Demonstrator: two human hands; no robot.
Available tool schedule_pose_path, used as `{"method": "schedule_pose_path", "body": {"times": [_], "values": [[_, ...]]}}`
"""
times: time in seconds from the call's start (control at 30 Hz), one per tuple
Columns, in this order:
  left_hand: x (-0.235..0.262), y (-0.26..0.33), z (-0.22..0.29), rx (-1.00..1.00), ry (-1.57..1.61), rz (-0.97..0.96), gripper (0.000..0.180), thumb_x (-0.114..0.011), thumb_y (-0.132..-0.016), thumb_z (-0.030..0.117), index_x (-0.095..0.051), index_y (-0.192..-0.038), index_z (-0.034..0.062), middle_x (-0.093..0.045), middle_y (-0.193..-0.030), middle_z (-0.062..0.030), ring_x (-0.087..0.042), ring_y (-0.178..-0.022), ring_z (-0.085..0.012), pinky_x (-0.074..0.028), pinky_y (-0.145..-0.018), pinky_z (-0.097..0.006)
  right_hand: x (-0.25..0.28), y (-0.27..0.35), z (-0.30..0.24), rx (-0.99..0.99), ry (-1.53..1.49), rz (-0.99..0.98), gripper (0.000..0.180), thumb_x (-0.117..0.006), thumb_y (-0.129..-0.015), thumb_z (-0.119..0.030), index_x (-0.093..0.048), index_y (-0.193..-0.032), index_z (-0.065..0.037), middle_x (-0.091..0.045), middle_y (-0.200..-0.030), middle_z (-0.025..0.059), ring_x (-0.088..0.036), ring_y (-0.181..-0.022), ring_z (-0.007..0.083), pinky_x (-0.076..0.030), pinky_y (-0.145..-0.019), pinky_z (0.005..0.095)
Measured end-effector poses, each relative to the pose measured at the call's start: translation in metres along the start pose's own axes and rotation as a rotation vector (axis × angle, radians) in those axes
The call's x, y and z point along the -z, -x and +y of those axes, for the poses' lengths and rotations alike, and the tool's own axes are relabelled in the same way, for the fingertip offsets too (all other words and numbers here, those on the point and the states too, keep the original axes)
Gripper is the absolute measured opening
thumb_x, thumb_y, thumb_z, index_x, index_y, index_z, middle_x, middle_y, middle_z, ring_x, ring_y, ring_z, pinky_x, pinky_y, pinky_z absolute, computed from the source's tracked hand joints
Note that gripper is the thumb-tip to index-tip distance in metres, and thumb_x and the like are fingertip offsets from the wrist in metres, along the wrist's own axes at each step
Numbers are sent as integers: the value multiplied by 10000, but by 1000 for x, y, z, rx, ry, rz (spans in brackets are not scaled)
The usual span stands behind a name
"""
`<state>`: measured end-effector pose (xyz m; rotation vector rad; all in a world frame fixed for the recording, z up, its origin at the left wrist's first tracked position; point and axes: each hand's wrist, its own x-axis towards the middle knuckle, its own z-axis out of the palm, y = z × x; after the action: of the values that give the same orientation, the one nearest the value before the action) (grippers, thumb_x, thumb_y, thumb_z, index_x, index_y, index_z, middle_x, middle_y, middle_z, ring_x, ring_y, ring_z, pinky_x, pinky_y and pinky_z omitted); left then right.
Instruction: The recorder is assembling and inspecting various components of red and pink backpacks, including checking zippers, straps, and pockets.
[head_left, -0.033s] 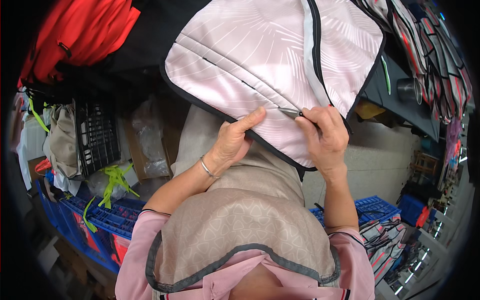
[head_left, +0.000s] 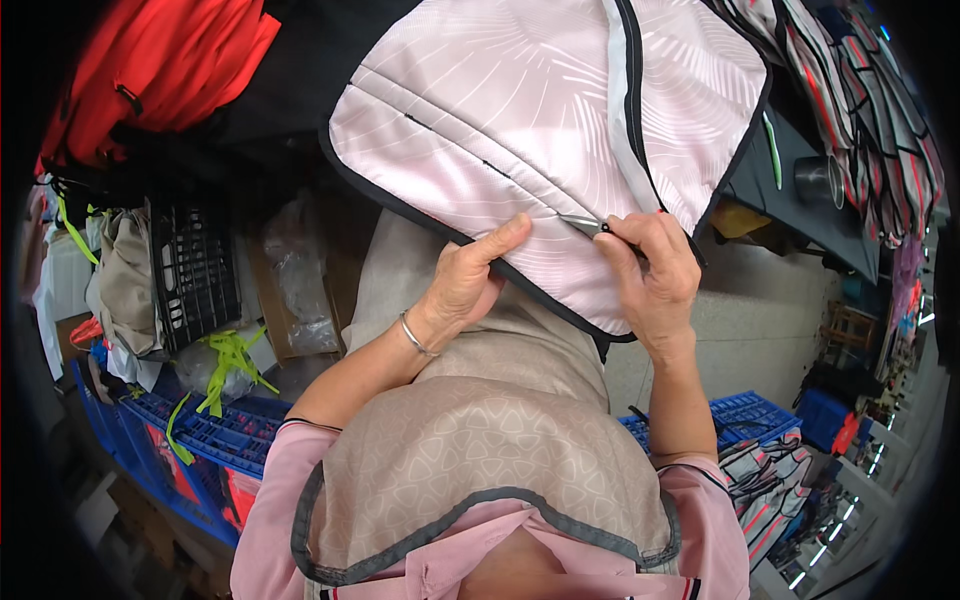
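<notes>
At far left we see a black plastic crate (head_left: 193,272) and blue crates (head_left: 215,432) below it, with a red bag (head_left: 150,60) above. Our left hand (head_left: 468,283) grips the black-piped lower edge of the pale pink backpack (head_left: 520,120), thumb on top. The backpack hangs in front of us over our beige apron (head_left: 480,440). Our right hand (head_left: 652,270) pinches the small metal zipper pull (head_left: 585,224) on its seam. We judge the bag light, soft and floppy, best held taut at the edge beside the zipper.
</notes>
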<state>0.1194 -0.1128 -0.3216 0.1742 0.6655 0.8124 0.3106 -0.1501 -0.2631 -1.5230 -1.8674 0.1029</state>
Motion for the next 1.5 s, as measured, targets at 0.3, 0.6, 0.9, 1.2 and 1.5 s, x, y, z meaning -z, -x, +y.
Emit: {"method": "schedule_pose_path", "body": {"times": [0.3,0.6,0.9,1.2,1.5], "values": [[3,1,3,-19,-35,44,358,-713,-889,118,-602,-1146,-106,-634,-1149,-143,-593,-1098,-199,-472,-971,-325,0,-4,5,95,72,8,192,-780,-763,-76,-660,-904,-22,-623,-793,96,-590,-676,249,-480,-620,332],[-11,22,-29,-71,-513,43,604,-771,-847,214,-482,-1308,-48,-578,-1211,-97,-527,-1158,-188,-408,-1014,-301,-29,8,30,-589,-592,106,158,-669,-917,-89,-633,-1034,11,-642,-885,29,-563,-779,73,-479,-717,230],[1,11,-20,105,-336,-18,491,-763,-863,253,-572,-1214,-31,-621,-1152,-84,-571,-1074,-154,-445,-928,-280,19,26,3,-228,-173,12,251,-771,-772,-39,-657,-992,3,-642,-882,94,-613,-744,197,-493,-668,286],[-2,12,-18,163,-207,-49,425,-762,-866,251,-611,-1152,-26,-645,-1132,-90,-582,-1082,-157,-435,-951,-294,26,45,-2,-3,97,105,329,-824,-700,-100,-672,-978,-12,-634,-848,99,-602,-747,252,-487,-669,360],[-1,12,-17,174,-197,-48,469,-767,-861,262,-598,-1136,-78,-634,-1151,-132,-571,-1120,-186,-406,-1011,-311,28,38,-2,3,157,50,287,-808,-712,-59,-678,-962,-5,-644,-864,129,-628,-796,287,-496,-712,371]]}}
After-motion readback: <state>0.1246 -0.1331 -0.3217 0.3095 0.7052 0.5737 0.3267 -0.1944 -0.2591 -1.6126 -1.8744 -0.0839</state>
